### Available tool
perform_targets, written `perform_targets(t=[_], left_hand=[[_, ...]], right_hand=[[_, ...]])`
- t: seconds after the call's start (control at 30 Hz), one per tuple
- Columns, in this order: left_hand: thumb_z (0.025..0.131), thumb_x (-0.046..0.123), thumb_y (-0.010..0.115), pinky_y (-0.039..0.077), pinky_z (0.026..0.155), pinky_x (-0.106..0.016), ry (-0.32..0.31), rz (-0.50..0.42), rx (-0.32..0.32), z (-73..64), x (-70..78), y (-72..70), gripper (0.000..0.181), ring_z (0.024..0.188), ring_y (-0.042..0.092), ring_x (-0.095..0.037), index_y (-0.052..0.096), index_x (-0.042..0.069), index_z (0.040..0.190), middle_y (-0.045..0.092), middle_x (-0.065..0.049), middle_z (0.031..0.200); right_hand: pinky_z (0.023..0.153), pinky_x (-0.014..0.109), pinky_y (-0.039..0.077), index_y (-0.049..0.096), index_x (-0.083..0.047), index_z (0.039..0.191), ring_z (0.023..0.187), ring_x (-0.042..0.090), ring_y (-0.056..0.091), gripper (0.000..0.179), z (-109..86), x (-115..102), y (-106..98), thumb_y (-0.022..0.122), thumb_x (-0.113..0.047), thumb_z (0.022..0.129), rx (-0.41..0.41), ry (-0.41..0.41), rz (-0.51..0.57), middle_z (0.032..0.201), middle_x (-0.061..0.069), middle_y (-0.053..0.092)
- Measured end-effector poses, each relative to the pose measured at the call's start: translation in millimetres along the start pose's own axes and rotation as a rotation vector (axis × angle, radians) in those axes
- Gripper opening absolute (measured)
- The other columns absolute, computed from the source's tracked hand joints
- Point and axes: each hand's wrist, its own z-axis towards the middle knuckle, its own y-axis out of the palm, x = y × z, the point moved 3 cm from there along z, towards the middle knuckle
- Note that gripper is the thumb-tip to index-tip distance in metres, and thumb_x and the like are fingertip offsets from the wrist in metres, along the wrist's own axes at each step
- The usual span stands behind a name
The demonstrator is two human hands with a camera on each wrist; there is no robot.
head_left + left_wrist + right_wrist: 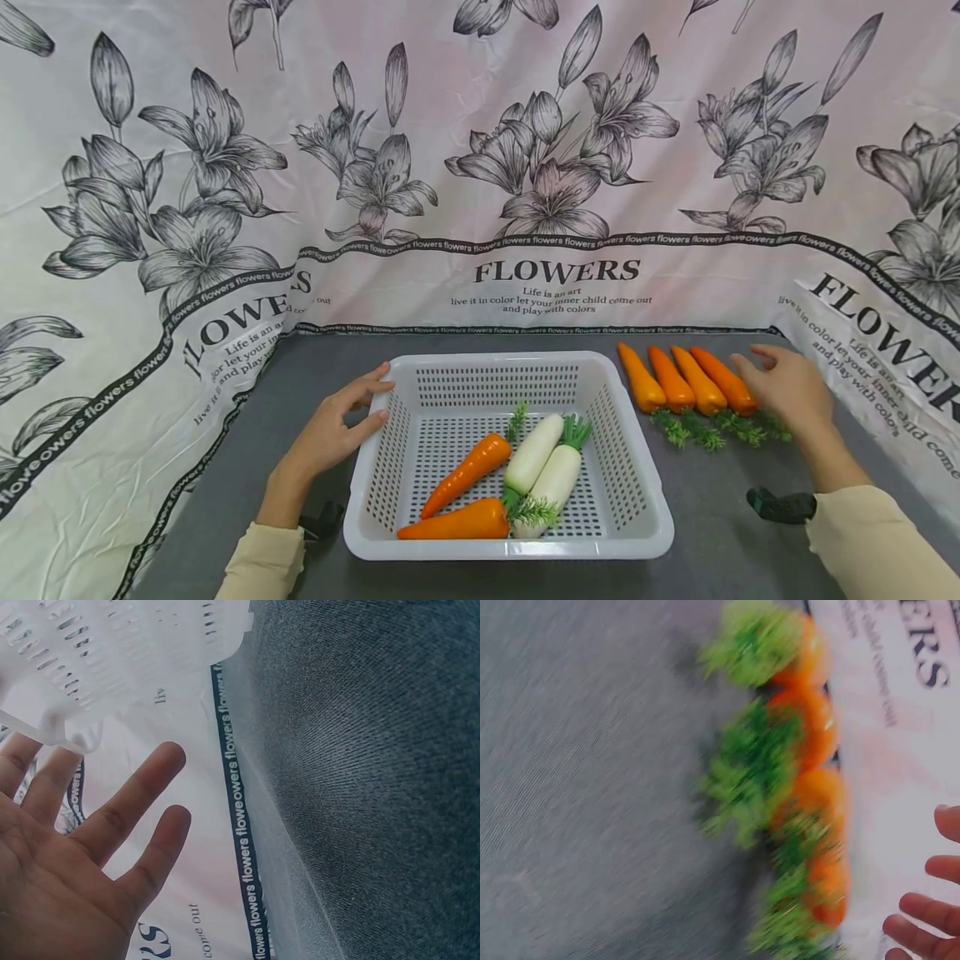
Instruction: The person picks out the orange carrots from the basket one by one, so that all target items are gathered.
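Observation:
A white slotted plastic basket (622, 542) holds two orange carrots (467, 472) with green tops and two white radishes (551, 482). My left hand (330, 433) touches the basket's left rim with its fingertips and thumb. In the left wrist view, two fingers (139, 791) stretch out below the basket wall, free of it. Several more carrots (701, 382) lie in a row right of the basket, leafy ends toward me. My right hand (791, 387) is beside the rightmost one, fingers loosely bent. In the right wrist view its spread fingers (922, 915) appear apart from the carrots.
A grey cloth (712, 533) covers the table under everything. White fabric printed with flowers and lettering (555, 283) rises behind and along both sides. Dark straps (780, 506) sit at both wrists, by the cream sleeves (870, 533).

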Motion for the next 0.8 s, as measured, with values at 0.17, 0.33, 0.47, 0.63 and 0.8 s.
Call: perform_targets(t=[0.17,0.33,0.47,0.63,0.8], left_hand=[[0.099,0.023,0.065,0.05,0.097,-0.058,-0.006,0.005,-0.002,0.0,-0.3,0.0,0.042,0.107,0.067,-0.023,0.06,0.016,0.14,0.037,0.0,0.165],[0.099,0.022,0.065,0.05,0.097,-0.057,0.001,0.002,-0.005,0.2,-1.0,0.7,0.041,0.108,0.066,-0.022,0.06,0.017,0.14,0.037,-0.002,0.165],[0.099,0.022,0.065,0.052,0.095,-0.053,0.006,0.005,-0.005,0.2,-1.6,0.5,0.04,0.107,0.066,-0.019,0.06,0.017,0.139,0.037,-0.001,0.165],[0.099,0.022,0.065,0.051,0.097,-0.055,0.004,0.002,-0.005,0.3,-2.1,-0.1,0.041,0.106,0.066,-0.019,0.06,0.019,0.14,0.037,0.0,0.165],[0.099,0.021,0.065,0.051,0.097,-0.055,0.006,-0.002,-0.007,0.0,-2.2,-0.1,0.041,0.107,0.066,-0.02,0.06,0.017,0.14,0.037,0.0,0.165]], right_hand=[[0.073,0.054,0.051,0.054,0.002,0.143,0.106,0.05,0.06,0.064,1.3,-35,-10,0.05,-0.049,0.103,0.086,-0.134,0.102,0.127,0.036,0.062],[0.066,0.027,0.048,0.063,-0.005,0.137,0.085,0.006,0.061,0.048,-2.2,-74,-20,0.059,-0.037,0.102,0.161,-0.281,0.182,0.115,0.026,0.071],[0.067,0.014,0.045,0.067,-0.01,0.134,0.078,-0.015,0.052,0.04,-8.1,-109,-24,0.064,-0.031,0.1,0.16,-0.39,0.257,0.113,0.022,0.073],[0.074,0.009,0.046,0.07,-0.013,0.131,0.086,-0.012,0.054,0.035,-17.7,-151,-19,0.069,-0.024,0.097,0.125,-0.546,0.288,0.109,0.014,0.074],[0.074,0.022,0.052,0.071,-0.011,0.128,0.088,0.0,0.061,0.035,-28.3,-186,-5,0.074,-0.014,0.093,0.063,-0.717,0.29,0.112,0.008,0.074]])
